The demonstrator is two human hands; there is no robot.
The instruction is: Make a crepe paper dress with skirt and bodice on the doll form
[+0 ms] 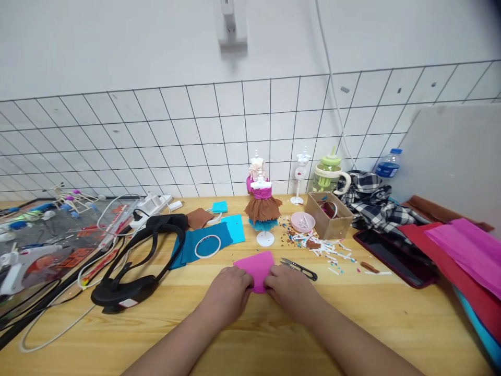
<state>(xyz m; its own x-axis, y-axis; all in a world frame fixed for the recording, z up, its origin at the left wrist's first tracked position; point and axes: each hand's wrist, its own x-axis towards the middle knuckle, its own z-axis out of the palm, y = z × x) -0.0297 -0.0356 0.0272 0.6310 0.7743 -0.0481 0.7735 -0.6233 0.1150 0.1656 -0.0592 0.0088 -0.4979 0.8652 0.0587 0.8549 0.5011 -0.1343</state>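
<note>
Between my hands is a folded piece of magenta crepe paper point(257, 265), low over the wooden table. My left hand point(230, 291) pinches its left edge, and my right hand point(291, 288) grips the right edge; the fingertips are partly hidden behind the knuckles. Just beyond my right hand lies a pair of thread snips point(299, 268) with black handles. Straight ahead stands a small mannequin point(261, 184) on a white round base, dressed in a magenta top, a brown ruffled skirt and a blue layer below.
Left are blue sheets point(203, 241) with a white ring point(207, 246), and a black headset point(136, 282). Right are a pink dish point(302, 222), a cardboard box point(327, 216), scattered scraps point(324, 245), a dark phone point(395, 258) and coloured sheets point(469, 250). A bare white mannequin point(300, 175) stands behind.
</note>
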